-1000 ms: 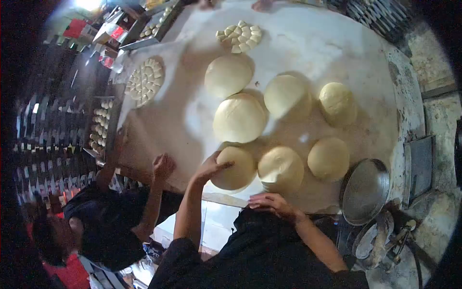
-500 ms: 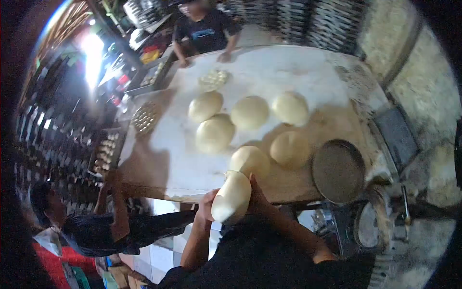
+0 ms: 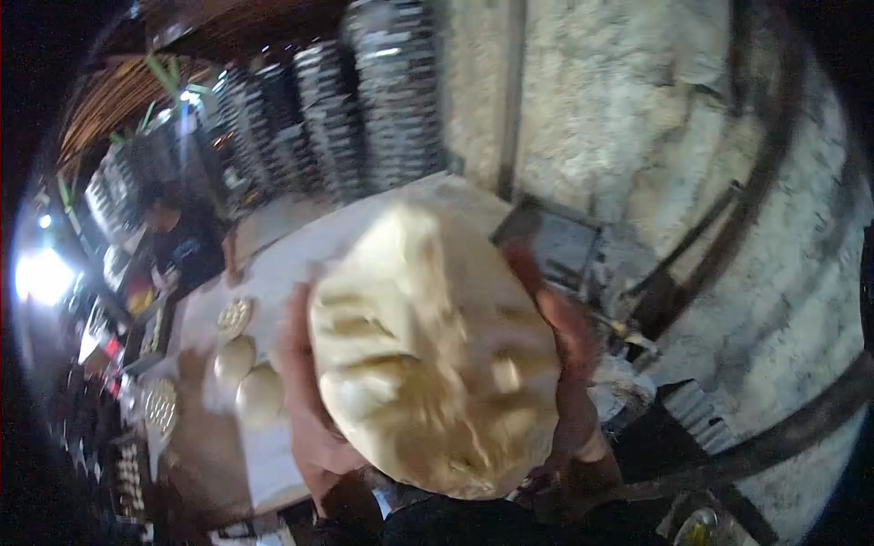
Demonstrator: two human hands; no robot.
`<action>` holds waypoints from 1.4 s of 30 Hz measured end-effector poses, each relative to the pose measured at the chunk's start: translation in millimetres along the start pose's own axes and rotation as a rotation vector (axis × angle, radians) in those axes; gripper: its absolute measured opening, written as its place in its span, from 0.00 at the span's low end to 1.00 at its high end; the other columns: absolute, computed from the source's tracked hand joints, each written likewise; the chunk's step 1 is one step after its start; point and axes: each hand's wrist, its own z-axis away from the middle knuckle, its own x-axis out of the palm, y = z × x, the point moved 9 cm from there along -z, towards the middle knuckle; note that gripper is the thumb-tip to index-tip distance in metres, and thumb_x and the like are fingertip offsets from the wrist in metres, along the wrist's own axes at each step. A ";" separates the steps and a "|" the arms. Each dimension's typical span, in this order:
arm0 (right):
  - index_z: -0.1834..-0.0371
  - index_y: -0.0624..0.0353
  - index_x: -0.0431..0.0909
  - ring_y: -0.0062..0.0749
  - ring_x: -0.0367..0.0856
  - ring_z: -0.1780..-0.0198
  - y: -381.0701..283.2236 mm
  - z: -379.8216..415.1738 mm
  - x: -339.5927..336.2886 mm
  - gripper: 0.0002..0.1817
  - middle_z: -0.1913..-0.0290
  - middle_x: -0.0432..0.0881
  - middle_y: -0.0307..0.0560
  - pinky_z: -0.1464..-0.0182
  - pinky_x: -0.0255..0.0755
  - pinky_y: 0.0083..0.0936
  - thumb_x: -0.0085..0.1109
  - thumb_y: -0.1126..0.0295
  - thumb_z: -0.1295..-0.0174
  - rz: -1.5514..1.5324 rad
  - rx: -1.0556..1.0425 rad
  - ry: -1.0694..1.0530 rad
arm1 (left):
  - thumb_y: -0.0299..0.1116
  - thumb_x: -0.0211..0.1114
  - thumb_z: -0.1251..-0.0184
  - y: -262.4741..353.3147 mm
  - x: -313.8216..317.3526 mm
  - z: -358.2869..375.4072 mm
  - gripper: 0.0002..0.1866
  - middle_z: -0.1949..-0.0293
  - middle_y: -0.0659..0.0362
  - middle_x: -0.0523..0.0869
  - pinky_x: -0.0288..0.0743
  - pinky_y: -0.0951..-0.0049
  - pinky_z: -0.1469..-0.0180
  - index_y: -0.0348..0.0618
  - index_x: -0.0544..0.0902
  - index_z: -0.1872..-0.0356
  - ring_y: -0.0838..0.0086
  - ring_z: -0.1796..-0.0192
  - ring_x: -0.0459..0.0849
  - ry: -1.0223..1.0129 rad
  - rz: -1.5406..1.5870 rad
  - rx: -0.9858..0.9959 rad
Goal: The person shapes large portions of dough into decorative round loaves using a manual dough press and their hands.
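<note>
A large piece of dough fills the middle of the view, held up close in front of me. Its surface is pale and creased, with deep dents and a ridge running down the centre. My left hand grips its left edge, and my right hand clasps the right edge; both are blurred by motion. Beyond the left hand, a dough ball and a second dough ball rest on the table. The big dough hides much of the tabletop.
Small dough pieces lie in a cluster and another cluster at the left. A tray of small pieces stands at lower left. A person is at the far side. Stacked trays line the back; a rough wall rises at right.
The dough has come up much nearer the camera, now showing its broad creased face. My view has swung to the right, so the table and the other person appear further left.
</note>
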 end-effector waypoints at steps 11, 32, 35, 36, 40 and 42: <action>0.41 0.58 0.78 0.50 0.71 0.31 -42.1 64.6 -81.4 0.39 0.34 0.73 0.58 0.31 0.64 0.46 0.80 0.55 0.58 0.234 0.093 0.088 | 0.31 0.69 0.43 -118.2 111.8 23.6 0.31 0.35 0.41 0.76 0.65 0.57 0.29 0.28 0.76 0.38 0.54 0.31 0.74 -0.422 -0.690 0.273; 0.37 0.64 0.73 0.45 0.82 0.55 83.3 109.1 286.0 0.25 0.52 0.80 0.57 0.51 0.75 0.43 0.47 0.53 0.24 0.590 -0.130 -0.356 | 0.33 0.55 0.24 -15.5 -158.8 118.1 0.13 0.55 0.42 0.83 0.75 0.52 0.49 0.39 0.77 0.46 0.46 0.52 0.81 0.474 -1.447 0.066; 0.40 0.65 0.73 0.51 0.84 0.59 148.3 145.7 372.1 0.24 0.57 0.81 0.62 0.58 0.76 0.45 0.46 0.55 0.23 1.038 -0.331 -0.583 | 0.33 0.53 0.23 19.1 -239.7 128.6 0.16 0.56 0.40 0.83 0.75 0.52 0.50 0.38 0.72 0.40 0.43 0.53 0.81 0.669 -1.286 0.098; 0.44 0.65 0.74 0.51 0.83 0.60 134.8 94.3 394.2 0.22 0.59 0.81 0.61 0.58 0.75 0.44 0.46 0.55 0.23 0.736 -0.041 -0.649 | 0.32 0.51 0.21 55.9 -244.3 121.0 0.15 0.57 0.41 0.83 0.77 0.56 0.52 0.37 0.72 0.40 0.47 0.55 0.83 0.685 -1.272 0.192; 0.58 0.64 0.77 0.43 0.82 0.58 72.8 -49.1 464.6 0.20 0.62 0.82 0.49 0.53 0.74 0.35 0.47 0.55 0.25 0.223 0.277 -0.415 | 0.27 0.58 0.31 193.5 -258.3 90.2 0.19 0.56 0.42 0.83 0.76 0.57 0.51 0.39 0.75 0.40 0.47 0.54 0.82 0.545 -1.209 0.462; 0.60 0.63 0.78 0.45 0.81 0.56 75.7 -50.3 505.1 0.15 0.61 0.81 0.50 0.51 0.73 0.37 0.53 0.60 0.29 0.370 0.127 -0.353 | 0.26 0.61 0.36 246.9 -268.2 95.7 0.18 0.56 0.45 0.84 0.76 0.59 0.49 0.39 0.79 0.44 0.48 0.56 0.82 0.349 -1.271 0.709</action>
